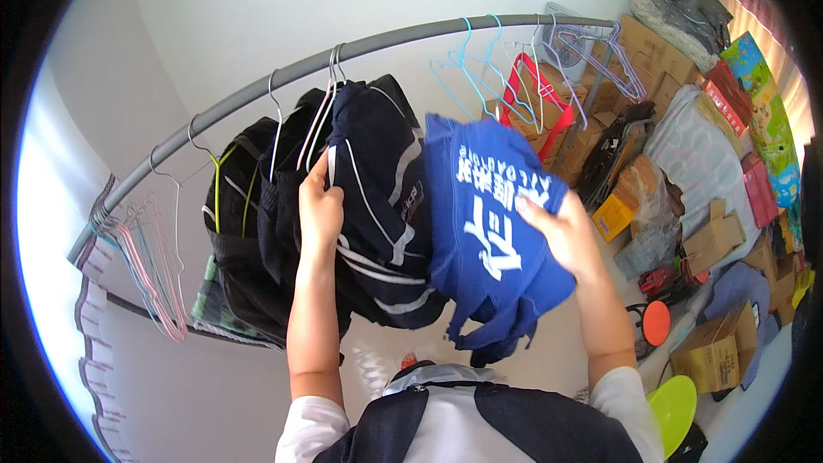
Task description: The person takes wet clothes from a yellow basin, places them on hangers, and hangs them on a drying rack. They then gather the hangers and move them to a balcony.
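Observation:
Before me a curved grey rail (386, 44) bears clothes on wire hangers. My left hand (321, 206) grips the edge of a dark navy jacket with white stripes (379, 186), thumb on the cloth. In my right hand (559, 225) is a blue cloth with white writing and hanging straps (476, 218), held just right of the jacket; it looks like an apron or bag. Black garments (241, 257) hang left of the jacket. Light blue hangers (472, 71) and a red strap (553, 138) are on the rail's right part.
Pink and blue hangers (144, 270) bunch at the rail's left end, purple ones (620, 64) at its right end. Cardboard boxes (714, 350), plastic-wrapped things, a red round stool top (656, 323) and a lime-green basin (675, 411) crowd the right side.

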A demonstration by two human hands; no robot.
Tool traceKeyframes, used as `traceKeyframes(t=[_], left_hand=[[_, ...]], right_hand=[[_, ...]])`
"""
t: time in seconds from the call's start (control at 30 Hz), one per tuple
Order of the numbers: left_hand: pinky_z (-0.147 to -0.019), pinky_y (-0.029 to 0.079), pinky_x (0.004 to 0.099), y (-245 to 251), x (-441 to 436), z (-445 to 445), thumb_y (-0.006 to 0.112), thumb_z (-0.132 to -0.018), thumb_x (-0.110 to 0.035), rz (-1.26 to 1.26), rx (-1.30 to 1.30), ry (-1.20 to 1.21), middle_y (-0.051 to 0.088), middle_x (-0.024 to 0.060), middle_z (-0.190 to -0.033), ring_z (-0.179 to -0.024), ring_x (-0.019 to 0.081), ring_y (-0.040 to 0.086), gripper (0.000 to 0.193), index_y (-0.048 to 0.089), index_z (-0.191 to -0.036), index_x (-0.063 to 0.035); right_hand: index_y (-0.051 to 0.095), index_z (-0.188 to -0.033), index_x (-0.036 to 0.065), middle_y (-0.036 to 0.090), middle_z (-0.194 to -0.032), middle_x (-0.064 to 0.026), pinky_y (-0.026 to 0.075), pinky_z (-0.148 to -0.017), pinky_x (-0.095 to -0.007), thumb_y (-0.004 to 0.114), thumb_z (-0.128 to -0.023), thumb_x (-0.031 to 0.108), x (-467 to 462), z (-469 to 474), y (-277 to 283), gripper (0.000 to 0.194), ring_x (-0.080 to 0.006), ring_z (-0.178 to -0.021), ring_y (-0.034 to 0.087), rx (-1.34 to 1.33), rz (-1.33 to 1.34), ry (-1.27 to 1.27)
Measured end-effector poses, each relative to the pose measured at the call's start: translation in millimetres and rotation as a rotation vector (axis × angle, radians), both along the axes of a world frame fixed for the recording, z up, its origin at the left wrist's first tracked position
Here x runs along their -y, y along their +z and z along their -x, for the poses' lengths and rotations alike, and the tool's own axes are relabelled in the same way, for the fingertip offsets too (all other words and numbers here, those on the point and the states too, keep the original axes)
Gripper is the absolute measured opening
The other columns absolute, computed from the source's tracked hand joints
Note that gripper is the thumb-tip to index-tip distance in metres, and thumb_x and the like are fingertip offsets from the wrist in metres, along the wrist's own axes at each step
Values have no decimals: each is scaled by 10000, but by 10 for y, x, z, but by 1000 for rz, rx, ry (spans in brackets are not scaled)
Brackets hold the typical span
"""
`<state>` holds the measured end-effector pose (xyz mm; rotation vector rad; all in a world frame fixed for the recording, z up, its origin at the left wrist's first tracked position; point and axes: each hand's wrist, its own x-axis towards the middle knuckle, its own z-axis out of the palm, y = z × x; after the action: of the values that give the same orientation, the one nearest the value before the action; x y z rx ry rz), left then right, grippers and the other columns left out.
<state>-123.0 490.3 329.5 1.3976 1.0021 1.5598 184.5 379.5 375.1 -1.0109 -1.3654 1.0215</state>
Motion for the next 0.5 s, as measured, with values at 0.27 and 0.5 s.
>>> traceKeyframes(t=[0.27,0.5], left_hand=[[-1131,319,308,59,147,136,381,-751,159,-32,-178,-160,477,180,-1446,-1333,225,472,760,309,-1500,51],[-1101,389,392,500,1488,1234,597,-879,16,-179,-457,-146,496,164,-1454,-1323,257,502,547,485,-1414,7]], right_hand=[[629,-1174,-35,704,-1048,-56,527,-842,-287,636,-957,126,-1319,805,151,270,-117,-899,648,151,-204,83],[630,-1193,12,711,-1033,-81,493,-864,-338,623,-974,271,-1440,1309,-257,340,-153,-933,626,355,-173,58]])
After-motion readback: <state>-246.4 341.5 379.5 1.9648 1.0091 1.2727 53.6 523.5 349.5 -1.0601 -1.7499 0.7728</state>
